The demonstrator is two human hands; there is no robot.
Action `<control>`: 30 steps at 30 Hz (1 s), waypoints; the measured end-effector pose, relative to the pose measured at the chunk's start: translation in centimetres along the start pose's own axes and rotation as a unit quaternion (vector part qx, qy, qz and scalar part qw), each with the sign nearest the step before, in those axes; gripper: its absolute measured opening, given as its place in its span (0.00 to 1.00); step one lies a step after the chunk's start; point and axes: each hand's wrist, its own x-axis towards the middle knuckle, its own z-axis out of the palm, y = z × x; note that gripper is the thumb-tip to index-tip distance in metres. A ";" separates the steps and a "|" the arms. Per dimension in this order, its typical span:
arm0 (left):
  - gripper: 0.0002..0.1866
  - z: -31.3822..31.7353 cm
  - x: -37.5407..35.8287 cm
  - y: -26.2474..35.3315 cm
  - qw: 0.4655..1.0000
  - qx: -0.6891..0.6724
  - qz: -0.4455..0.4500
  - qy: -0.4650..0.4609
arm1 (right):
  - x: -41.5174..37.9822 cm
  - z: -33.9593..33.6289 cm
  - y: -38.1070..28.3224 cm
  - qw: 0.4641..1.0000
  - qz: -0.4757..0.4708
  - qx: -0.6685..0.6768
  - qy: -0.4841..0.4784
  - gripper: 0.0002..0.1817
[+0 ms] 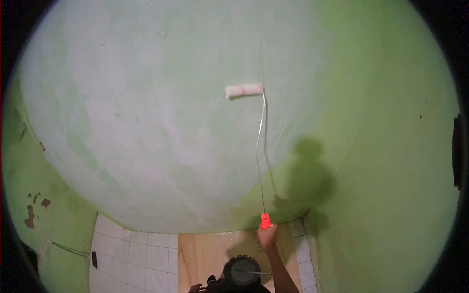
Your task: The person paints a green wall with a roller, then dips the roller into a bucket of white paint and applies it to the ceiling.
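My right hand (267,236) is wrapped round the orange handle (265,220) of a paint roller, below the middle of the view. Its long thin metal rod runs up to a white roller sleeve (244,91), which lies against the wall (195,122). The wall is green with a whitish, uneven coat over much of it. At the bottom edge my left hand (197,288) shows only in part, dark and small, with a few fingers apart. Nothing can be seen held in it.
A dark round bucket (242,270) with a thin stick across it stands on a wooden board (195,254). White floor tiles (141,254) flank the board. Another long-handled tool (94,260) leans at the lower left. Green side walls (381,205) stand close by.
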 end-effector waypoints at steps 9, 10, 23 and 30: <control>0.25 -0.2 2.0 0.4 0.997 -0.062 0.020 0.039 | 7.1 -3.4 -11.3 0.986 -0.160 -0.003 0.049 0.06; 0.24 0.3 2.2 0.7 0.996 -0.073 0.033 0.049 | 6.8 -2.9 -10.7 0.985 -0.163 -0.002 0.048 0.06; 0.22 -1.5 2.3 0.2 0.994 -0.074 0.081 0.015 | 4.7 -3.0 -5.8 0.992 -0.107 0.038 0.062 0.04; 0.24 1.4 -0.4 2.0 0.998 -0.016 0.053 0.030 | 7.6 -1.7 0.4 0.994 -0.086 0.002 0.074 0.07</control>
